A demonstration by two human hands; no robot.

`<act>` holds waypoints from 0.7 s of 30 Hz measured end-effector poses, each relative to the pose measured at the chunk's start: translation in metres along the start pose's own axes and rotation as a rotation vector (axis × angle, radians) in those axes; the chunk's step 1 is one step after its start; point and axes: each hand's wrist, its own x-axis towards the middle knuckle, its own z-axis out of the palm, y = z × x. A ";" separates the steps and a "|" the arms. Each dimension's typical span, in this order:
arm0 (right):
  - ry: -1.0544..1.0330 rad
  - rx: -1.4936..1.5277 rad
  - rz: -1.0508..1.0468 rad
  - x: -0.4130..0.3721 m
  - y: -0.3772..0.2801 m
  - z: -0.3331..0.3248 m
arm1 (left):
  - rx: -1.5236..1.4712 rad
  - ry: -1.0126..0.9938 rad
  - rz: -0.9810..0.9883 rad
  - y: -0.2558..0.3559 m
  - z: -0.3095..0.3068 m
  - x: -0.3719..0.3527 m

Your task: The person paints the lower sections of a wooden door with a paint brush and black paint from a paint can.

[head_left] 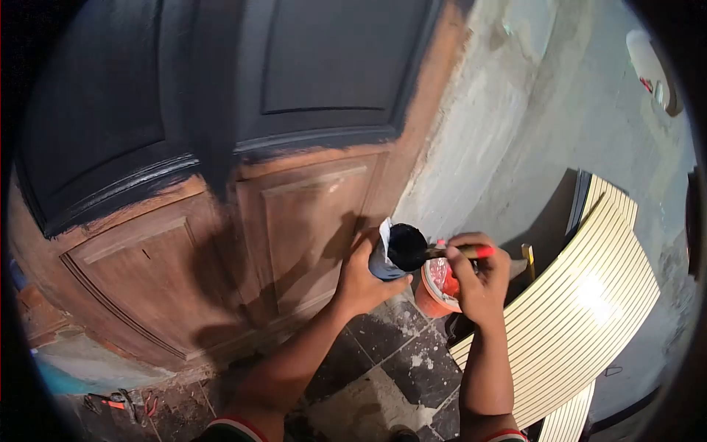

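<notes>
My left hand (362, 281) is wrapped round a cup of black paint (406, 247) with a pale, crumpled rim. In my right hand (482, 283) is a paintbrush (462, 253) with a red-tipped handle. Its bristle end is at the cup's mouth, and the bristles themselves are hard to make out against the dark paint. Facing me is a panelled wooden door (317, 191). Dark paint covers its upper panels, while the lower panels show bare brown wood. A ragged paint edge runs across the middle rail.
An orange bucket (434, 300) with red and clear plastic inside stands below my right hand. Cream ribbed panels (567, 317) lean against the grey wall (530, 125) at right. Pliers and other hand tools (131, 404) lie on the floor at lower left. Dark tiles (409, 365) are paint-spattered.
</notes>
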 end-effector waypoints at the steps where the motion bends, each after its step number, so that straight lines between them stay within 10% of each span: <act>1: 0.007 0.006 0.127 0.000 -0.010 0.002 | 0.035 0.014 0.007 0.000 -0.009 0.003; 21: -0.228 0.141 0.044 0.049 0.000 0.016 | 0.165 0.226 0.053 0.008 -0.056 0.021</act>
